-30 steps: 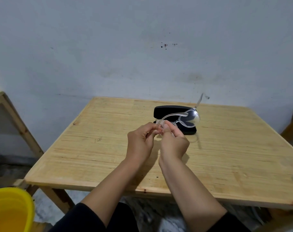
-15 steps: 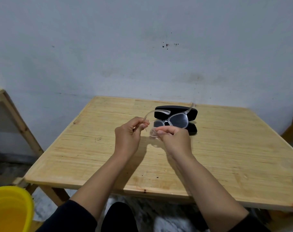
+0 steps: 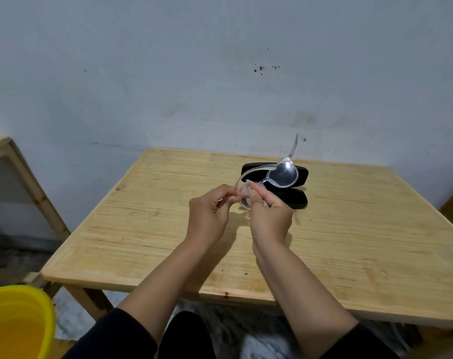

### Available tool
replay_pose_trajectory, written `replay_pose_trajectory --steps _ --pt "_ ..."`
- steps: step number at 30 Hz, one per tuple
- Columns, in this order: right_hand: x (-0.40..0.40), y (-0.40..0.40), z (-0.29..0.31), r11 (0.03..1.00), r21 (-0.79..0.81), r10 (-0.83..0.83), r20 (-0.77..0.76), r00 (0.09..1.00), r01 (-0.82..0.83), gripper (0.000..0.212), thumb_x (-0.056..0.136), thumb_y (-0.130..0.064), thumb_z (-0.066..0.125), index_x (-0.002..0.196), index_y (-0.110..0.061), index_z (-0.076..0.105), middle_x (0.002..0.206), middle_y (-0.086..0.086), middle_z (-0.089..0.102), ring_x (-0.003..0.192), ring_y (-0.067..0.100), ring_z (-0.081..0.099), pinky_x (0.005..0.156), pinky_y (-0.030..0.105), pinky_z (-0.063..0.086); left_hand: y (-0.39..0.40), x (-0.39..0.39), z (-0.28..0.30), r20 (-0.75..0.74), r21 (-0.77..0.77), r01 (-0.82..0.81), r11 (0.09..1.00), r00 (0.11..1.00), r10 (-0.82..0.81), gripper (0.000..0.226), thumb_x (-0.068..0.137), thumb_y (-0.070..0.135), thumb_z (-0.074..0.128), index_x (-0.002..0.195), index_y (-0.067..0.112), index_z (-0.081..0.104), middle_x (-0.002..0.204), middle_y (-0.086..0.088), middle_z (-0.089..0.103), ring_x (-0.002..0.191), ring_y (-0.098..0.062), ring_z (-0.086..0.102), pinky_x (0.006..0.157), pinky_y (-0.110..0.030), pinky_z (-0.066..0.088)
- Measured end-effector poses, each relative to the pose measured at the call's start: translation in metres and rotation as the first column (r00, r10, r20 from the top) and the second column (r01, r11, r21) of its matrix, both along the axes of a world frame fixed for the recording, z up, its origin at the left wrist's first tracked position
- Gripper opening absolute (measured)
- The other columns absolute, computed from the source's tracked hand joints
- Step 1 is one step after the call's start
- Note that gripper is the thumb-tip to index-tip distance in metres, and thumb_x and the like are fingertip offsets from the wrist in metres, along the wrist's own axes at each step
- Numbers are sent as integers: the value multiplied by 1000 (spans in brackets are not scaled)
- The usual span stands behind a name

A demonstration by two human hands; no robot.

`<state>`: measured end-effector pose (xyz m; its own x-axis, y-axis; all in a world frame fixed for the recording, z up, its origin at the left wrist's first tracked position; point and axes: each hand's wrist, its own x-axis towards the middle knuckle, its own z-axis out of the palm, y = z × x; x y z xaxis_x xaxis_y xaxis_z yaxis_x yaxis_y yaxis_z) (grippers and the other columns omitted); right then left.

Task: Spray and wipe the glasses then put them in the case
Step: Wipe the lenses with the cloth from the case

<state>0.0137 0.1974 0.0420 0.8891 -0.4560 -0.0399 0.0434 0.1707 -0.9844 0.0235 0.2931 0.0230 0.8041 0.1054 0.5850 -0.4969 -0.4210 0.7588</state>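
1. Head view, the only one you have: the glasses [image 3: 277,177] are up off the wooden table [image 3: 349,229], held in front of you between both hands, with the black case [image 3: 299,199] lying open on the table just behind them.

2. Head view, your left hand [image 3: 210,213] is pinched closed on the frame at the near end, where one clear arm curves away from the lens; thumb and fingertips meet on the plastic.

3. Head view, your right hand [image 3: 269,216] is closed over the near lens, fingers curled around it. Something pale shows between the fingertips, perhaps a cloth, but you cannot tell for sure.

4. Head view, the far lens stands free above the case, and the other arm sticks up and away, unfolded.

5. Handling, as a judgement: the frame looks thin, clear and light, so it should take almost no force to lift, yet it will likely flex and could snap at the hinges. Wet lenses would be slippery and will smear.

6. Hold it by the rim or the bridge, not by the lens faces and not by the tip of an arm. Fold both arms before you lower it into the case.
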Motion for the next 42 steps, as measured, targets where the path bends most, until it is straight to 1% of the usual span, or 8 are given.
replay_pose_trajectory --steps 5,10,12,15,18,23,31,42 --pt "-1 -9 -1 975 -19 221 -16 975 -221 18 86 -5 63 88 -18 75 90 3 75 77 6 70 68 11 50 5 1 -2 -10 8 17 1000 1000 -17 14 84 4 63 87 15 72 82 12 70 76 10 63 69 -2 42" --pt "4 -16 -4 920 -157 352 -72 933 -359 25 84 -5 65 72 -25 75 84 3 76 84 17 72 83 30 55 11 -3 0 -47 -31 17 999 999 -18 17 83 3 64 86 17 73 77 20 68 76 12 63 69 -2 43" --pt "6 -19 -1 882 -175 430 -77 899 -437 29 84 -1 63 69 -23 74 80 3 74 83 19 71 81 28 56 17 -3 1 -87 -72 1 997 996 -8 17 81 4 66 82 19 73 69 28 67 72 10 63 67 -3 45" --pt "6 -22 4 820 -163 541 -91 836 -549 31 85 4 60 71 -20 73 72 -4 72 76 11 67 70 17 53 27 -4 2 -167 -145 -17 989 986 -7 20 78 8 70 74 27 73 72 28 69 75 5 66 73 -15 52" --pt "4 -18 2 782 -152 597 -96 796 -605 29 86 3 60 72 -19 75 73 -3 74 76 10 67 69 23 52 39 -7 7 -198 -192 -49 980 980 10 13 75 12 72 74 25 74 80 15 74 83 -3 69 81 -26 54" --pt "5 -11 -4 842 -63 531 -75 844 -535 25 87 -1 61 74 -18 75 81 -2 76 85 12 68 80 26 52 74 -15 20 -219 -236 -133 963 972 80 10 73 10 74 74 20 74 81 11 74 86 -5 69 84 -26 53" --pt "4 -9 -12 859 137 504 -56 862 -494 23 91 3 51 85 -7 71 80 5 77 84 12 73 82 25 58 153 -35 26 -167 -92 -322 942 938 304 20 66 5 78 70 24 72 67 27 69 75 7 66 75 -6 47" --pt "-1 -8 -16 894 243 412 -108 905 -378 15 90 4 53 98 0 65 101 17 71 98 25 69 95 34 52 196 -49 -12 -107 229 -366 902 912 397 20 69 -5 74 80 11 75 80 -1 71 75 13 62 78 -2 43"
